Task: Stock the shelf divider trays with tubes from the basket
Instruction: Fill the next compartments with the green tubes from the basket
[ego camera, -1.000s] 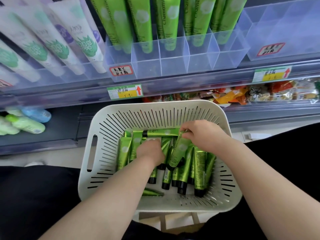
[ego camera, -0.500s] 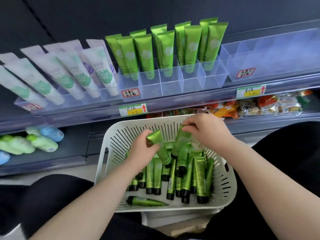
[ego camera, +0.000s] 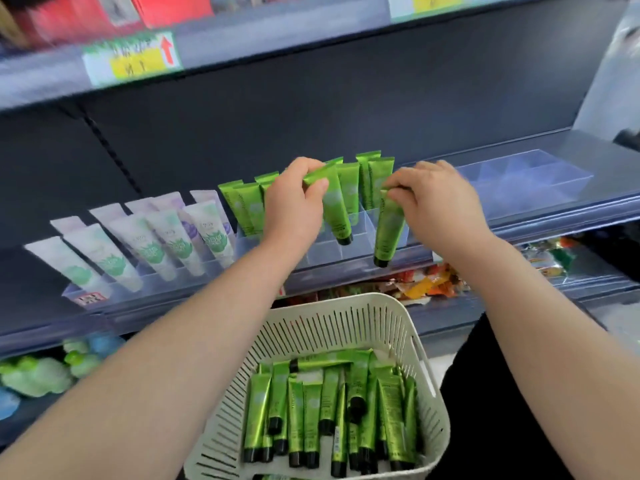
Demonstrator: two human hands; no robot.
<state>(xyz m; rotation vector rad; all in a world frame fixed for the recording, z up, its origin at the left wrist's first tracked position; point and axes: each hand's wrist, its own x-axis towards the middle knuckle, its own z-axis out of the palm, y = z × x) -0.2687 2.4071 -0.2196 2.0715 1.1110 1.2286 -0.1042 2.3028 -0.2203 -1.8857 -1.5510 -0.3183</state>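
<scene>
Head view: left hand (ego camera: 294,206) and right hand (ego camera: 440,202) each gripping a green tube, printing unreadable.

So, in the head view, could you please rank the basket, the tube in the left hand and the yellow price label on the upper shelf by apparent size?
1. Basket, largest by far.
2. Yellow price label.
3. Tube in the left hand. The label looks roughly tube-sized and is blurred, so their order is unsure.

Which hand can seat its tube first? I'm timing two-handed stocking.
Probably the left hand: its tube has its cap already down among the tray slots. The right hand's tube hangs with its cap before the tray's front wall.
</scene>
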